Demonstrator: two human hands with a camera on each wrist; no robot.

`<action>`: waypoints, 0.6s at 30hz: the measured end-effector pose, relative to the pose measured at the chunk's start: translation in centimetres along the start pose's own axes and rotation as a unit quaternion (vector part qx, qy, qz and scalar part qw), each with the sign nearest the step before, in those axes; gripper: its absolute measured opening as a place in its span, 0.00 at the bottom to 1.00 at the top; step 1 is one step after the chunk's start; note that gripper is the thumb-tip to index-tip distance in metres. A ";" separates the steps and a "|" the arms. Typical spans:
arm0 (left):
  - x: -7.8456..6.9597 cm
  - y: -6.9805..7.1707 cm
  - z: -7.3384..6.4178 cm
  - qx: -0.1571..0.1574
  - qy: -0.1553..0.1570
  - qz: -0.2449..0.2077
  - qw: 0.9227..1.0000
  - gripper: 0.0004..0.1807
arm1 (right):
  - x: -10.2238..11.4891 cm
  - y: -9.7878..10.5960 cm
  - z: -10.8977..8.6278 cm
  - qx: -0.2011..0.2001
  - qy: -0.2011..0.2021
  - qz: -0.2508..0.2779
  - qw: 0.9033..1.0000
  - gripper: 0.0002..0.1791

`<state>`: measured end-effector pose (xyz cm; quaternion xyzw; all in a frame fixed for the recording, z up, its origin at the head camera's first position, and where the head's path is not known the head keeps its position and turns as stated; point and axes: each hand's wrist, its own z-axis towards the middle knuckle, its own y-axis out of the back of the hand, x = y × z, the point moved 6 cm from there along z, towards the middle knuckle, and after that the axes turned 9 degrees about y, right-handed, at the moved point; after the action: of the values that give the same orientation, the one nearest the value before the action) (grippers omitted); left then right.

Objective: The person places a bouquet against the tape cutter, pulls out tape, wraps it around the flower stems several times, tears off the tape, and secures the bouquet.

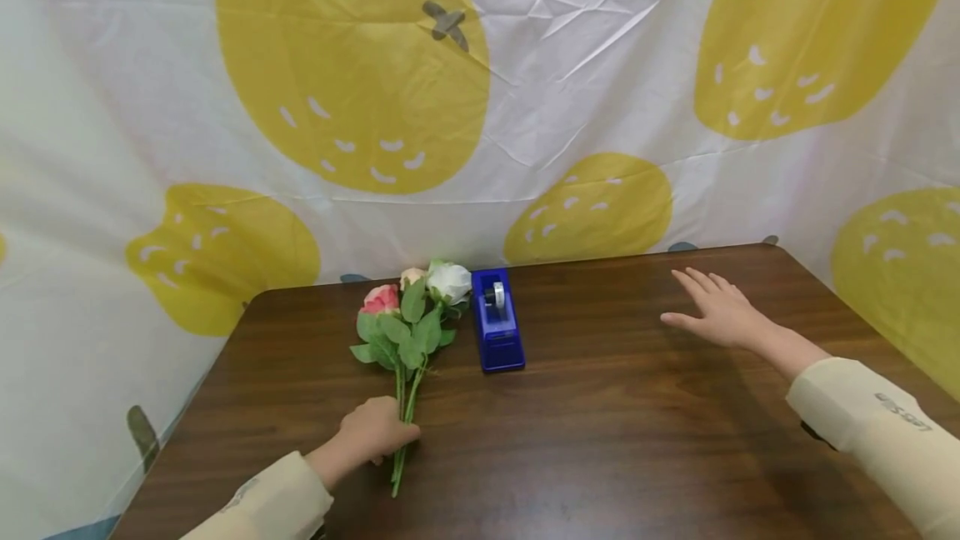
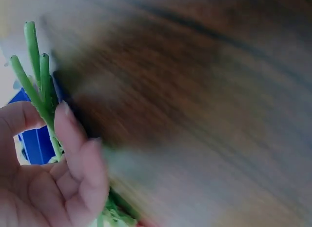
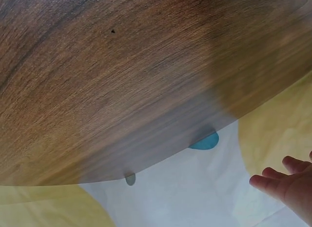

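Note:
Three artificial roses, one pink [image 1: 380, 299], one peach [image 1: 412, 277] and one white [image 1: 450, 282], form a leafy bunch at the left of the table. My left hand [image 1: 375, 430] grips their green stems [image 2: 45, 90] near the lower ends, thumb and fingers curled round them. Just right of the blooms stands a blue tape dispenser [image 1: 498, 332] with a small roll of tape; part of it shows behind the stems in the left wrist view. Over the table's right side, my right hand [image 1: 716, 311] is held with fingers spread, holding nothing. Its fingertips appear at the right wrist view's edge.
The brown wood-grain table [image 1: 600, 423] has rounded back corners. A white cloth [image 1: 585, 90] with large yellow fruit prints hangs right behind its back edge and along both sides.

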<state>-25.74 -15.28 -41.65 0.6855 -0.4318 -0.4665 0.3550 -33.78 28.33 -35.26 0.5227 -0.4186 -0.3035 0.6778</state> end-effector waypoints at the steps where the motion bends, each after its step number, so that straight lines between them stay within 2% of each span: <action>1: 0.2 0.0 0.1 0.016 0.005 -0.023 1.000 0.12 | 0.0 0.0 0.0 -0.001 0.001 0.001 1.000 0.46; 4: 1.0 0.0 0.5 0.076 0.026 -0.099 0.992 0.12 | 0.1 -0.1 0.2 -0.002 0.005 0.002 1.000 0.46; 7: 1.7 -0.5 0.8 0.148 0.062 -0.183 0.970 0.11 | 0.2 -0.4 0.2 0.001 0.009 0.002 1.000 0.45; 9: 2.0 -1.0 0.8 0.185 0.077 -0.225 0.954 0.12 | 0.1 -0.7 0.1 0.004 0.010 0.001 1.000 0.45; 10: 2.1 -1.2 0.8 0.195 0.080 -0.237 0.948 0.12 | 0.0 -0.8 0.1 0.006 0.010 0.000 1.000 0.45; 11: 2.1 -1.3 0.8 0.200 0.081 -0.249 0.944 0.12 | -0.1 -0.8 0.0 0.008 0.010 0.000 1.000 0.45; 14: 2.1 -1.4 0.7 0.198 0.070 -0.265 0.941 0.13 | -0.2 -0.9 0.0 0.011 0.010 0.000 1.000 0.45; 18: 1.9 -1.0 0.5 0.166 0.060 -0.291 0.940 0.14 | -0.2 -0.9 -0.1 0.014 0.011 -0.001 1.000 0.45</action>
<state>-25.58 -16.72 -43.36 0.8573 -0.2629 -0.4287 0.1099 -33.79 28.30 -36.24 0.5354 -0.4151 -0.2928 0.6748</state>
